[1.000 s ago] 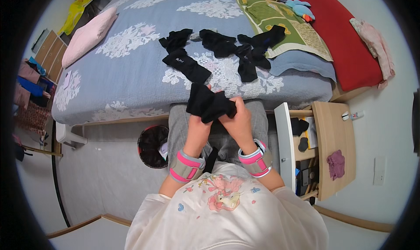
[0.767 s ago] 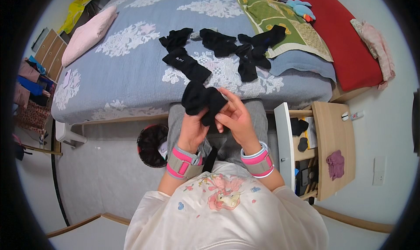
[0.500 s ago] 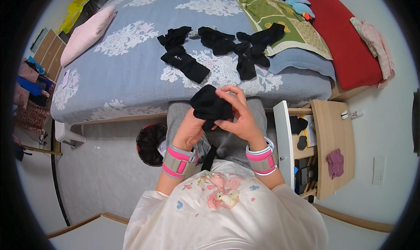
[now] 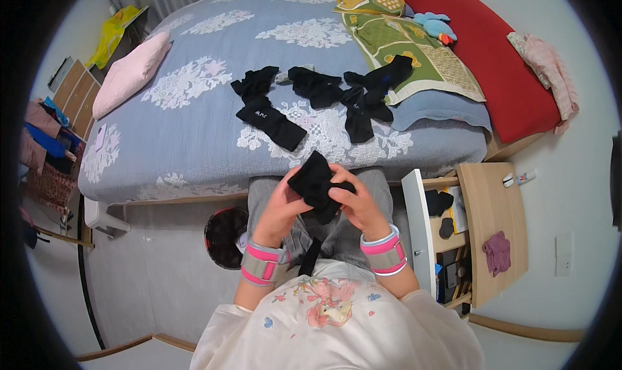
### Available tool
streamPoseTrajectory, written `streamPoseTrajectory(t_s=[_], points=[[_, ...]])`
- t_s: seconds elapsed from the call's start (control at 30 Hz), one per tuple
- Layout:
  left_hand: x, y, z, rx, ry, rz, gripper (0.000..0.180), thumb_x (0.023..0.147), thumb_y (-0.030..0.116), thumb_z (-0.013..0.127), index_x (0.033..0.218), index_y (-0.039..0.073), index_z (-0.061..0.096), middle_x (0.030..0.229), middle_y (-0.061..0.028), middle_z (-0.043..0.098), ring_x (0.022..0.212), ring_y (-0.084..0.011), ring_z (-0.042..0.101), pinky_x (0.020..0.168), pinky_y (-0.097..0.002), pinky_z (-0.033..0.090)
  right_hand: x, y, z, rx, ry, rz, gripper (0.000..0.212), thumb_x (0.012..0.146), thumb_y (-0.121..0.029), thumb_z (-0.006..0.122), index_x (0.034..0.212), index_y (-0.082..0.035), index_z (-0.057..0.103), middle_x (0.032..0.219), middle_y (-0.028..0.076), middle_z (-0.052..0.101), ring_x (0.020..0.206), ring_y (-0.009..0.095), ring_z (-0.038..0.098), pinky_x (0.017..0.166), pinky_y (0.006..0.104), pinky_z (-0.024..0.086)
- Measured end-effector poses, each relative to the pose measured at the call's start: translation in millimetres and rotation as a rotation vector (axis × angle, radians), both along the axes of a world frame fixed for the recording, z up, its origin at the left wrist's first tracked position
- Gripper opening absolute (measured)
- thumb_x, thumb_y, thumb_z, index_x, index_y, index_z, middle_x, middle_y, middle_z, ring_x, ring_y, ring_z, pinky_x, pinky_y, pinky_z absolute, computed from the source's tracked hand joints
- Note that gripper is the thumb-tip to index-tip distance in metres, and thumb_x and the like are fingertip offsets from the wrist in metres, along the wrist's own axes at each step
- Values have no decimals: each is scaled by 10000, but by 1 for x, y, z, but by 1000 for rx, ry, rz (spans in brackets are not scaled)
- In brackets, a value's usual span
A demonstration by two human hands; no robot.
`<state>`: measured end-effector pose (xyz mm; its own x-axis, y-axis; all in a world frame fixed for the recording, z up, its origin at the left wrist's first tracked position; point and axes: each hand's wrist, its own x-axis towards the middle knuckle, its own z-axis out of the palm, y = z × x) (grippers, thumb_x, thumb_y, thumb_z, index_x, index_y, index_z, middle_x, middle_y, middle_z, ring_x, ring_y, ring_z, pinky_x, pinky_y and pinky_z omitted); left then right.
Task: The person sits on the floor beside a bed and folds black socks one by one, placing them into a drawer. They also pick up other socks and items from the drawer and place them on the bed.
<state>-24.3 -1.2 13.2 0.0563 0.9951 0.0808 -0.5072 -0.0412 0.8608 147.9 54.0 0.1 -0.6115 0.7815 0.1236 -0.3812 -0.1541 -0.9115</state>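
Above my lap, both hands grip a bunched black sock (image 4: 313, 183). My left hand (image 4: 278, 209) holds its left side, with the thumb across the front. On the other side, my right hand (image 4: 360, 203) pinches a folded part of it between thumb and fingers. Beyond my hands, on the bed, lie several loose black socks: a long one (image 4: 272, 124) with pale lettering, a crumpled one (image 4: 315, 86) in the middle, and a group (image 4: 366, 101) at the right. A bit of grey cloth (image 4: 283, 78) shows between two of them.
An open drawer (image 4: 419, 231) with black bundles inside juts from the wooden nightstand (image 4: 487, 208) at my right; a purple cloth (image 4: 497, 253) lies on top. A dark-lined waste bin (image 4: 225, 239) stands left of my legs. The bed (image 4: 194, 156) spans the front.
My hands have drawn closer around the sock, and its upper part now points up. The right hand has gone from fingers resting over it to pinching it. The view has tilted up slightly.
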Motion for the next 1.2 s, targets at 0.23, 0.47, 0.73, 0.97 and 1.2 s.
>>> streamPoseTrajectory(t_s=[0.23, 0.47, 0.73, 0.97, 1.2], points=[[-11, -2, 16, -162, 311, 61, 260, 846, 135, 632, 1077, 19, 600, 932, -1, 620, 779, -59, 557, 651, -194, 427, 13, 6, 18, 344, -161, 17, 162, 763, -98, 688, 791, -42, 539, 1163, 103, 475, 1100, 194, 447, 929, 297, 328], [24, -13, 30, -25, 167, 256, 120, 814, 9, 636, 921, 26, 584, 868, 30, 582, 780, -42, 526, 683, -193, 421, -8, 10, 17, 634, -428, -404, 282, 692, -41, 697, 900, -32, 507, 931, 120, 528, 921, 292, 546, 832, 321, 423], [40, -2, -5, 108, 494, 384, 214, 854, 107, 642, 1016, 19, 535, 886, 13, 481, 784, -67, 452, 672, -199, 381, -23, -3, 25, 770, -519, -737, 547, 657, -19, 693, 1143, -53, 444, 1057, 158, 491, 1020, 363, 501, 866, 396, 424], [29, -1, 4, 78, 302, 393, 188, 885, 67, 587, 1050, 29, 504, 932, 16, 508, 895, -68, 484, 800, -201, 391, -7, -6, 19, 184, 14, -192, 678, 727, 31, 641, 1353, -17, 387, 1266, 88, 488, 1101, 163, 510, 917, 289, 426], [20, -6, 10, 93, 167, 229, 133, 879, 72, 545, 1007, 45, 525, 934, 26, 532, 843, -55, 476, 742, -199, 375, 2, -7, 21, -34, 73, -61, 582, 759, 45, 655, 1303, 5, 450, 1203, 79, 534, 1080, 143, 530, 945, 285, 424]])
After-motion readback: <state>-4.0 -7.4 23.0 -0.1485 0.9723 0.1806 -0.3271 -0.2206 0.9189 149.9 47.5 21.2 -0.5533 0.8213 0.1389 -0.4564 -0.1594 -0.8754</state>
